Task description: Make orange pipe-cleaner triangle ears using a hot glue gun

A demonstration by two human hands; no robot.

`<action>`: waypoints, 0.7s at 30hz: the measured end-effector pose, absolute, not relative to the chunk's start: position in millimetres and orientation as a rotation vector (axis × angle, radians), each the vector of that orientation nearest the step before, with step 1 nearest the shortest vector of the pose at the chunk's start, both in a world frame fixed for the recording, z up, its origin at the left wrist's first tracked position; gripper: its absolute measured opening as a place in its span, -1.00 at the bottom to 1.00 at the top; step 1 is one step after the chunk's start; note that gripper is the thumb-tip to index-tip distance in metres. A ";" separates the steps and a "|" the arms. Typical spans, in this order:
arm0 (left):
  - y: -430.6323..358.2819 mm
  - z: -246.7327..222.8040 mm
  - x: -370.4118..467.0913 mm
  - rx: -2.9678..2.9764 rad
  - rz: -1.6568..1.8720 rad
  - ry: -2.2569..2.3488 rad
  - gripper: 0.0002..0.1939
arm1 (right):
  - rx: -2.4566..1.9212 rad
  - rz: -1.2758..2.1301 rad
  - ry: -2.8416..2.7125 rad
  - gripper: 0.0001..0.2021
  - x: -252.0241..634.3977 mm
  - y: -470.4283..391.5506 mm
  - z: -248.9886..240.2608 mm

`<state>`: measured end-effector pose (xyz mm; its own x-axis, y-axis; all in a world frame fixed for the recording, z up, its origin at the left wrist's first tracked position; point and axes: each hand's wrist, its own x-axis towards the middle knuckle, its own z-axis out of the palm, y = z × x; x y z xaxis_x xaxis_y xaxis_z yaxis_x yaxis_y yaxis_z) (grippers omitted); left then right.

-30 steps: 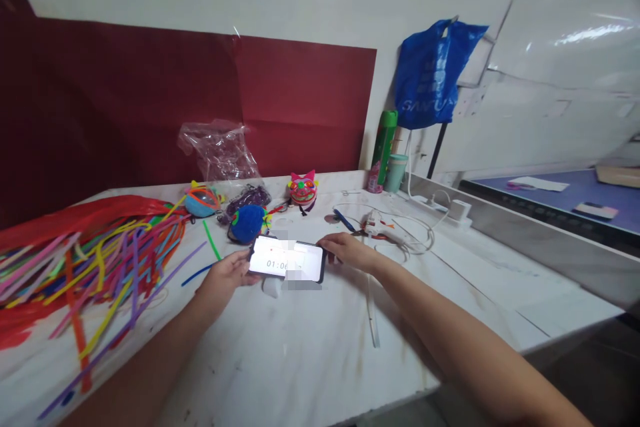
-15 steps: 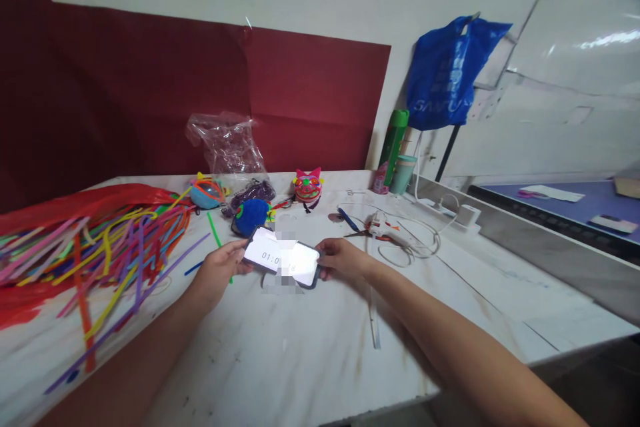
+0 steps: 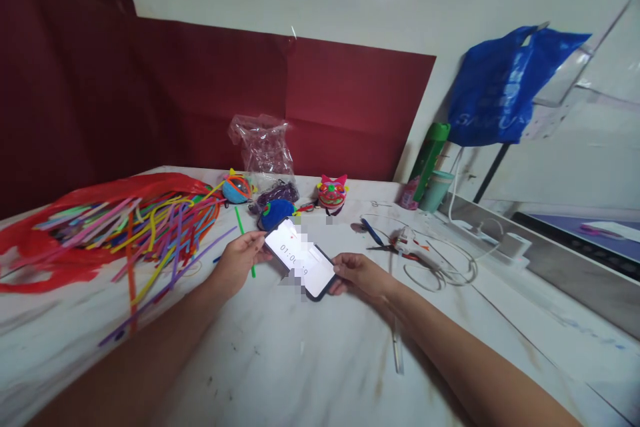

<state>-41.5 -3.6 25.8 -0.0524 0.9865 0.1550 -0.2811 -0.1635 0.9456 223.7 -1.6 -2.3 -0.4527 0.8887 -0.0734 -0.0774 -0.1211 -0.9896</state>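
Observation:
A phone (image 3: 320, 273) with a lit white screen showing timer digits is held above the table, tilted down to the right; part of it is blurred out. My left hand (image 3: 244, 257) pinches its left end, and my right hand (image 3: 356, 273) grips its right end. Just behind the phone lies a blue fuzzy ball (image 3: 278, 213). Farther back are a pink and red animal-face ornament (image 3: 332, 193) and a light blue ball with orange strips (image 3: 237, 188).
Colourful pipe cleaners (image 3: 165, 220) spread over a red plastic bag (image 3: 30, 273) at left. To the right are a glue gun (image 3: 413, 245), pliers (image 3: 384, 248), coiled cable, a green can (image 3: 431, 153), a cup (image 3: 437, 191) and a power strip (image 3: 500, 245).
The view has turned left, so the scene sits farther right in the picture. The phone is tilted more steeply, its right end lower, still held in both hands.

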 end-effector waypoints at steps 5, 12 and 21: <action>-2.0 24.3 -41.5 1.051 1.464 0.880 -0.66 | -0.953 1.633 -1.375 -0.65 222.7 -1.5 1.9; -4.3 27.2 -41.2 1.071 1.425 0.789 -0.57 | -0.909 1.527 -1.383 -0.60 225.8 4.1 3.9; -7.9 25.6 -39.5 1.114 1.289 1.026 -0.55 | -1.006 1.329 -1.169 -0.74 246.8 23.2 9.8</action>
<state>-39.5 -7.9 25.6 0.0346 0.9986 0.0389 -0.1861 -0.0318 0.9820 246.8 23.2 9.8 -0.0946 0.9944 0.0462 -0.1726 0.0293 -0.9846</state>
